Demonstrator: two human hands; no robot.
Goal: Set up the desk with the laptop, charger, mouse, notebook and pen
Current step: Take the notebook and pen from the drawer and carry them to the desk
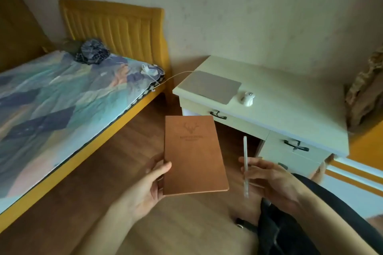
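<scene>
My left hand (pixel 152 182) grips the lower left edge of a brown notebook (pixel 193 155) with a deer emblem, held flat over the wooden floor. A thin white pen (pixel 245 163) points upward in my right hand (pixel 269 178). Ahead stands the cream desk (pixel 290 109). On its left part lies a closed grey laptop (pixel 213 87), and a white mouse (pixel 248 98) sits just to its right. A white cable (pixel 176 75) runs from the laptop to the white charger (pixel 148 69) lying on the bed.
A yellow-framed bed (pixel 62 109) with a patterned mattress fills the left side, with crumpled dark cloth (pixel 93 50) near its headboard. The desk has drawers with black handles (pixel 295 145). A black bag strap (pixel 310 213) hangs off my right arm. Brown fabric (pixel 364 93) hangs at the right.
</scene>
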